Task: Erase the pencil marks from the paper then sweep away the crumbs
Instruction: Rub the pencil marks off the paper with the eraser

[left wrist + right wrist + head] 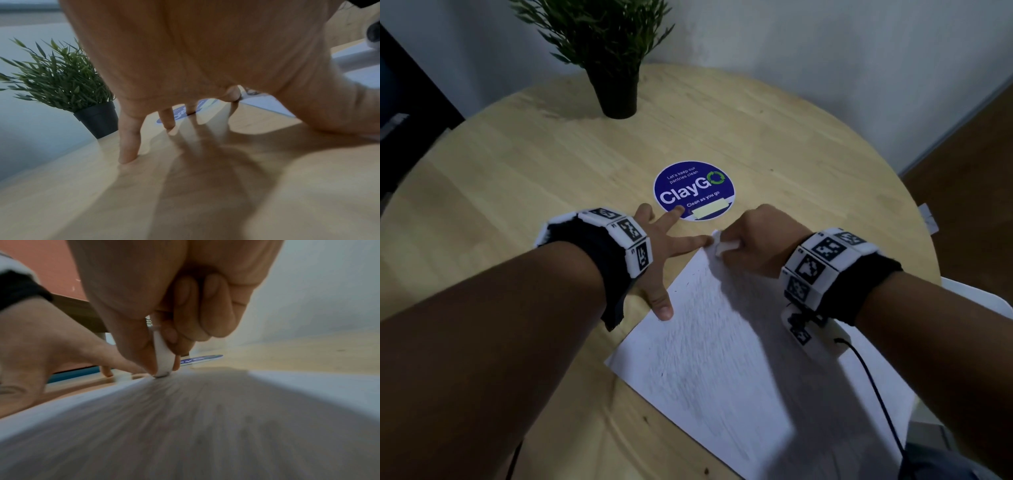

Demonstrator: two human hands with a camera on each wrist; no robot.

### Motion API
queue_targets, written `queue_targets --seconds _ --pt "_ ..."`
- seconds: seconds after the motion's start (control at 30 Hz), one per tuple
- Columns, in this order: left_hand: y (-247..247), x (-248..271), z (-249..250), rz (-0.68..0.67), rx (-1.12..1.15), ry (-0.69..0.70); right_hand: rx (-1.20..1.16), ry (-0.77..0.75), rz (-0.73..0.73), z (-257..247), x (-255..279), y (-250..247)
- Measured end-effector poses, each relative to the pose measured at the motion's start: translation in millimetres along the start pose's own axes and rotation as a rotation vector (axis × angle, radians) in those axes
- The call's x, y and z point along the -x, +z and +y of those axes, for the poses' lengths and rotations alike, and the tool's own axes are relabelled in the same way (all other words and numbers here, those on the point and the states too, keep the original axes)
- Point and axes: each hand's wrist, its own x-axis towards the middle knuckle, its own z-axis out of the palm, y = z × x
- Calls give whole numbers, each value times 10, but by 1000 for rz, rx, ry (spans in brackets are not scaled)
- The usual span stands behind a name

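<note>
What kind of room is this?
Probably an office pantry or break area: the round blue ClayGo sticker reads "Let's keep our pantries clean", on a round light-wood table beside a small potted green plant.

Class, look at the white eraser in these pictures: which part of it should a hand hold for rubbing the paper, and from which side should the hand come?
Hold the eraser by its two broad flat faces, high on the block, coming from above. It stands upright on the paper with its narrow end down; the right hand pinches it this way, leaving that end free to rub. The left hand steadies the sheet's edge.
</note>
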Motion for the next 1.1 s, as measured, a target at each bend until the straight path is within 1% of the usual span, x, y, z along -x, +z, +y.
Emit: queue_targets --seconds 0.07,0.13,0.17,0.3,0.37,0.43,0.53,0.57,0.63,0.67,0.73,0.8,0.9,1.03,1.1 --pt "-4 -14 1 7 0 6 9 -8 21 -41 14 26" --pt "-4 -13 -6 7 8 10 13 -45 -52 -70 54 60" --pt "-4 -10 -10 4 8 10 16 -44 -63 -71 68 37" --pt "-2 -13 -1 10 -1 12 -10 -8 28 -79 78 9" --pt "8 -23 -4 21 3 16 -11 -49 -21 -141 119 68" --pt "12 -16 -12 20 14 12 6 -37 -60 -109 111 48" --pt "11 -11 -12 19 21 15 -15 24 -1 -58 59 32" --pt "11 -20 -11 25 18 17 -5 15 2 -93 68 32" --pt "22 -25 -12 27 12 12 20 -38 -65 -133 93 65" --pt "23 -23 -13 23 12 11 25 -31 -76 -121 93 48" --pt "16 -18 -16 16 10 10 15 -7 -47 -80 56 0" --pt "13 -25 -14 17 10 16 1 -15 -19 -106 53 19" --pt "21 -26 -18 17 7 12 13 -76 -80 -165 95 56" --pt "10 -24 -23 6 26 17 12 -38 -27 -87 51 4" --pt "6 -42 -23 14 14 16 14 -66 -56 -139 83 34"
